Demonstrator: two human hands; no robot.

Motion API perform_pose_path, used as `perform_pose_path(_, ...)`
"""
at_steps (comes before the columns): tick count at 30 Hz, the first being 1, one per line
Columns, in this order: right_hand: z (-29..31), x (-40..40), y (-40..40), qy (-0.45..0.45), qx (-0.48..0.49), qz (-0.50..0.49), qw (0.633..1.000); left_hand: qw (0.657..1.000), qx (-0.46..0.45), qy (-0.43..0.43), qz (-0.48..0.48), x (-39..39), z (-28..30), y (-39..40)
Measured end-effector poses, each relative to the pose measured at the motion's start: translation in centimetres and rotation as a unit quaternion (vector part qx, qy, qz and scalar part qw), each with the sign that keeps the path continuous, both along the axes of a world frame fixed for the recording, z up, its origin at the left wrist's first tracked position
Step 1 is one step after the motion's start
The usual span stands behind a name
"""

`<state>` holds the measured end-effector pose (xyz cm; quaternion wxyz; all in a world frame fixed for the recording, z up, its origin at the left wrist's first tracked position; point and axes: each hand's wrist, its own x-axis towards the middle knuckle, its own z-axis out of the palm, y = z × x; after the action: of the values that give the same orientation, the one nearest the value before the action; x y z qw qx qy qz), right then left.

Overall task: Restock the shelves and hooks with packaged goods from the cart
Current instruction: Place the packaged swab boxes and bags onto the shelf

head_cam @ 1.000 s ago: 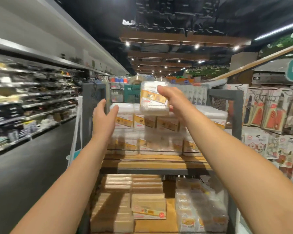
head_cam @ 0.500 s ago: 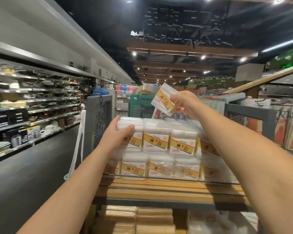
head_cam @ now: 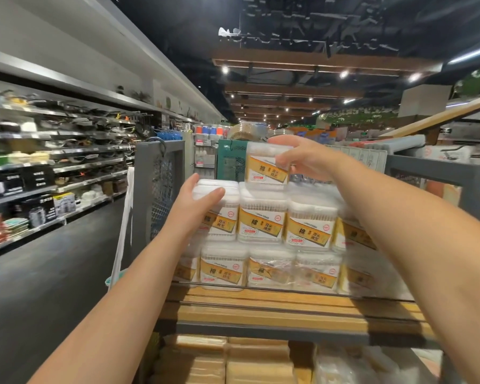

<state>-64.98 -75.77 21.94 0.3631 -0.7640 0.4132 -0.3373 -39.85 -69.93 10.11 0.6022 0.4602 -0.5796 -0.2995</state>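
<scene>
Clear cotton-swab boxes with yellow labels are stacked in two rows on the cart's wooden upper deck. My right hand grips one such box upright, just above the top row's middle box. My left hand holds the leftmost top-row box, thumb across its lid and front. Several bottom-row boxes are wrapped in plastic film.
The cart has grey metal mesh end frames left and right. Its lower deck holds tan flat packs and clear bags. Kitchenware shelves line the left of a dark aisle floor. Hanging goods sit at far right.
My right hand has turned the held box from tilted to upright and lowered it toward the top row. My left hand went from open in the air to gripping the leftmost box.
</scene>
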Motion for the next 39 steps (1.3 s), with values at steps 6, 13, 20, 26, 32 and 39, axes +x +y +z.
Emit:
perform_pose_path(6, -0.4, 1.1, 1.6, 0.004, -0.009, -0.023, 1.0, 0.997, -0.06, -0.01, 0.043, -0.6, 0.3, 1.9)
perform_pose_path(13, 0.0, -2.4, 6.1, -0.049, -0.075, -0.135, 0.987, 0.95, -0.263, -0.146, 0.08, -4.6, 2.3, 5.8)
perform_pose_path(20, -7.0, -12.4, 20.0, -0.117, -0.088, -0.287, 0.947, 0.933, -0.293, -0.115, -0.172, -18.1, -1.1, 8.4)
perform_pose_path(26, -16.2, -22.4, 39.6, -0.158, -0.019, -0.498, 0.853, 0.883, -0.175, -0.105, -0.423, -33.7, -8.2, 18.3)
perform_pose_path(32, -24.2, -27.6, 58.0, -0.15, 0.064, -0.652, 0.74, 0.764, -0.086, -0.153, -0.62, -45.5, -16.2, 33.5)
perform_pose_path(39, -39.2, -31.0, 72.6, -0.166, 0.217, -0.717, 0.641, 0.643, 0.108, -0.207, -0.729, -51.4, -29.1, 46.6)
